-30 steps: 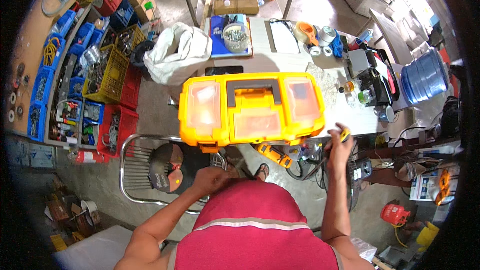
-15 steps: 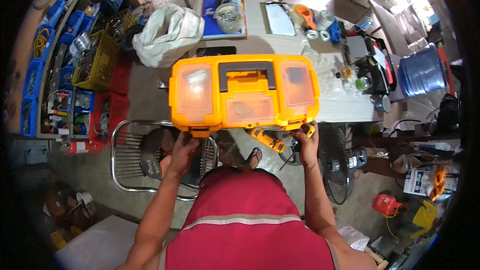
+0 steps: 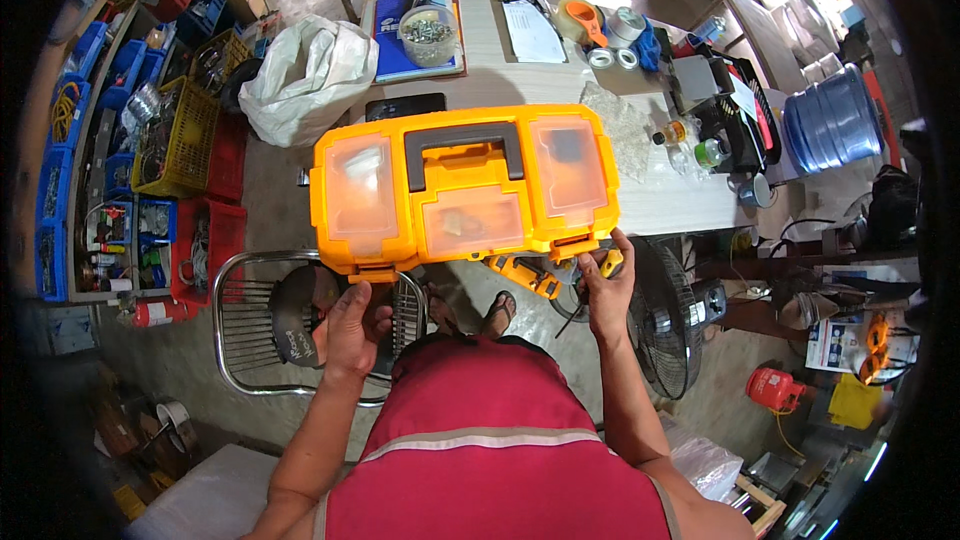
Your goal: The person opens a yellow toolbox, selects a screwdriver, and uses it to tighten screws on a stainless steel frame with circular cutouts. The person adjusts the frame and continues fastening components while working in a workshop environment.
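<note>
A yellow-orange toolbox [image 3: 380,246] with clear lid compartments and a dark grey carry handle [image 3: 464,136] is in front of me at the near table edge. My left hand [image 3: 352,328] is just below its left latch [image 3: 373,274], thumb raised and fingers apart, with nothing in it. At the box's lower right corner, my right hand [image 3: 608,290] has its fingers closed round a small yellow-handled tool [image 3: 611,262], mostly hidden by the fingers. Beneath the box hangs or lies a yellow and black power tool [image 3: 527,277], partly covered.
A metal-framed chair [image 3: 222,325] stands at left and a black fan [image 3: 664,320] at right. On the table [image 3: 530,90] are a tub of small hardware [image 3: 428,36], tape rolls [image 3: 625,26] and bottles [image 3: 710,153]. A white sack [image 3: 310,80] sits at its left.
The view has shifted, so the toolbox and table appear farther left. My left hand has dropped slightly away from the left latch, while my right hand stays at the right corner.
</note>
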`<state>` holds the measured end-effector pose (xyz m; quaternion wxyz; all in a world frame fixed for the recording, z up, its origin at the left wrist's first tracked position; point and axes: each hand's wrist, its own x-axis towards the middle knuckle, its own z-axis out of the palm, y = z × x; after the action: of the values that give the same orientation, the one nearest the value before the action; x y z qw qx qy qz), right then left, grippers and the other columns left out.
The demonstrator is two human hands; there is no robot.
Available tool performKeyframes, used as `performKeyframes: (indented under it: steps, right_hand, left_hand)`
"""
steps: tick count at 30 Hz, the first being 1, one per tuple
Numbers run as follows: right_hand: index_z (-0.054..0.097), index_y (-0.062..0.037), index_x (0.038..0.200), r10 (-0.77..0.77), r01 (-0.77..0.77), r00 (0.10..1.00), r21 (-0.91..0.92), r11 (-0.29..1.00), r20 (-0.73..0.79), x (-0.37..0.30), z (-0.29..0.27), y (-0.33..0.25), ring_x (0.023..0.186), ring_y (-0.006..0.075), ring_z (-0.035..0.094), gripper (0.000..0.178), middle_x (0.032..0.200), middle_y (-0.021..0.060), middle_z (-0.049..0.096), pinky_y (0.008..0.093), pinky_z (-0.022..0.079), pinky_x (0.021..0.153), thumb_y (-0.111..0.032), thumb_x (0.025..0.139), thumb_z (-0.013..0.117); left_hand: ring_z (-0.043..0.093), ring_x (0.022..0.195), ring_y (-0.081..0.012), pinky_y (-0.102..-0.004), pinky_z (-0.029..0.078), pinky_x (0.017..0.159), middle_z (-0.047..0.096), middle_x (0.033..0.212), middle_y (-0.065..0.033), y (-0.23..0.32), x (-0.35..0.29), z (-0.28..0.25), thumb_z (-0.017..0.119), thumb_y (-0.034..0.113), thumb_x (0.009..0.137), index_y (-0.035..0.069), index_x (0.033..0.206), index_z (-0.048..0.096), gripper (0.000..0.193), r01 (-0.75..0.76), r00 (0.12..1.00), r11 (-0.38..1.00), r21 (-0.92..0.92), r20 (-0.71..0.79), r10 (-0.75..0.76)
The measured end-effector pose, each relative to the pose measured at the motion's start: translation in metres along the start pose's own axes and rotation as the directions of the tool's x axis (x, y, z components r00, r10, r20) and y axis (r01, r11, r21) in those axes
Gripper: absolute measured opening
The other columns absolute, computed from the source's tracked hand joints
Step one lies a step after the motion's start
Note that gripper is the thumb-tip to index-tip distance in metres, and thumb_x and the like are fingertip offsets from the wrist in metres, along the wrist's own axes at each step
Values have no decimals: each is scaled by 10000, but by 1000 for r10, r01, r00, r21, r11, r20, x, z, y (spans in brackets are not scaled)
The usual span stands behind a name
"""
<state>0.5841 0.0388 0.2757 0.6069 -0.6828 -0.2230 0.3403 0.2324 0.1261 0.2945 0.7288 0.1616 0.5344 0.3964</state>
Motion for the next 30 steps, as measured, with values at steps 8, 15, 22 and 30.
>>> performKeyframes:
  steps: [8,15,22,30]
  right_hand:
    - [386,49,1445,-151,137,986,-181,974,-70,22,-3,40,1173,218,547,800,1282,145,548,353,462,1029,-124,823,860]
    - [508,17,1359,-79,81,965,4,997,251,52,-15,64,1082,173,637,770,1208,75,659,331,512,966,-209,751,925]
    - [657,60,1125,-56,84,989,-210,974,139,79,-19,116,964,142,644,340,1086,67,708,299,521,827,-41,838,811]
    - [519,34,1388,-155,245,966,-541,804,207,8,2,157,1145,281,587,496,1306,190,599,413,457,1032,-153,970,709]
  left_hand:
    - [475,726,-95,-263,457,640,527,881,-4,-44,51,-25,772,567,890,73,1061,483,597,-168,898,830,532,-265,352]
    - [546,1273,-229,-370,436,1087,577,1352,-114,-30,98,-55,911,490,746,12,1468,420,996,-684,688,446,577,309,656]
    - [668,1139,-334,-459,537,946,699,1236,-120,-5,145,-74,835,359,808,139,1276,663,545,-679,644,-142,720,678,355]
    - [513,1306,-421,-475,397,1141,568,1396,-210,-116,78,-75,731,174,824,37,1451,497,683,-336,613,181,925,69,787]
